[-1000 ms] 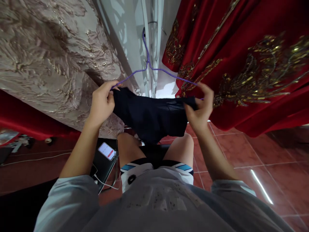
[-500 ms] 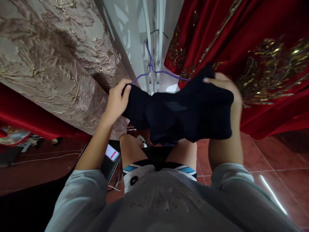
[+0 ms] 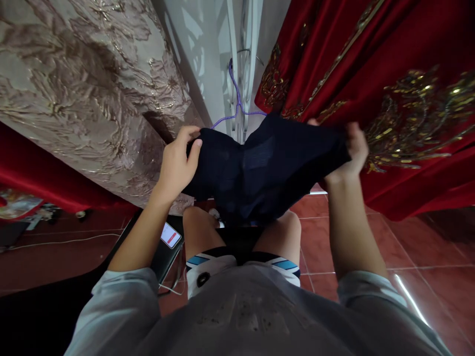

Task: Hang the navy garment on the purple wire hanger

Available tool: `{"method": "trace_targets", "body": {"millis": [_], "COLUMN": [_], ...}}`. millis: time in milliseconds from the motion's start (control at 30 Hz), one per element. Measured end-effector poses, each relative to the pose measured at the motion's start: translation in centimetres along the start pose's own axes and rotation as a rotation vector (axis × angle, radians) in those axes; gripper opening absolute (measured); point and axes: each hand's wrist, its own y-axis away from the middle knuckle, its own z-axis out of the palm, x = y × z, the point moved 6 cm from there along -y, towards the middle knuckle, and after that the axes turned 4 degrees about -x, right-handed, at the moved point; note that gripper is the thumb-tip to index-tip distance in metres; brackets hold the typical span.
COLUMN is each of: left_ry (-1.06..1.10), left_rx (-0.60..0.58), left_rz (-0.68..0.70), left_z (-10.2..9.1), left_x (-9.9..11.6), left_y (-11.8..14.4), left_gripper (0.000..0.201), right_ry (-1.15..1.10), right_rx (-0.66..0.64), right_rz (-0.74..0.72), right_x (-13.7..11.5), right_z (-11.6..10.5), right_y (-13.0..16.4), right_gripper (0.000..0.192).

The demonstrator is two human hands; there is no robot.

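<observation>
A dark navy garment [image 3: 256, 163], perhaps a shirt, hangs on a purple hanger [image 3: 237, 101] whose hook catches on a white rack. My left hand [image 3: 181, 160] pinches the garment's left shoulder, thumb in front, near that end of the hanger. At the other side, my right hand [image 3: 354, 151] grips the outer edge of the cloth, which stretches out like a sleeve toward it; the hand is a little blurred. The garment covers the lower parts of the hanger's arms.
A pinkish-beige embroidered fabric [image 3: 122, 109] hangs to the left, and a red cloth with gold sequins [image 3: 404, 113] to the right. A phone [image 3: 170, 235] lies on a dark stool at lower left. Red floor tiles [image 3: 408, 242] and a white cable are below.
My right hand has shifted down from the right shoulder to the cloth's outer edge, drawing it straight out. The bunched right side is now spread; the left hand keeps its hold.
</observation>
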Motion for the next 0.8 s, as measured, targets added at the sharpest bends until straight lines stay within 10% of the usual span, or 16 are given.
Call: {"method": "trace_targets", "body": {"millis": [67,267,500,667,800], "left_ry": [-0.019,-0.002,0.311,0.542,0.828], "left_rx": [0.004,0.119,-0.063,-0.412,-0.447], "left_rz": [-0.016,-0.064,0.125,0.194,0.158], "left_z": [0.5,2.0,2.6,4.0,5.1], "left_x": [0.1,-2.6,-2.1,4.9,8.7], "left_y": [-0.3,-2.9,-2.1,1.0,2.1], "left_gripper": [0.031,0.021,0.055,0.078,0.072], "right_ry": [-0.114,-0.409,-0.351,0.134,0.253], "right_rx": [-0.055,-0.079,-0.848,-0.448,-0.278], "right_rz": [0.084,0.164,-0.121,-0.166,-0.263], "right_x": [0.3,-4.9,-9.5,-5.6,-3.6], "right_z": [-0.7,1.3,10.7,13.3,15.1], "right_y": [-1.0,-2.9,4.0,4.4,5.3], "right_gripper": [0.098,0.089,0.039,0.098,0.110]}}
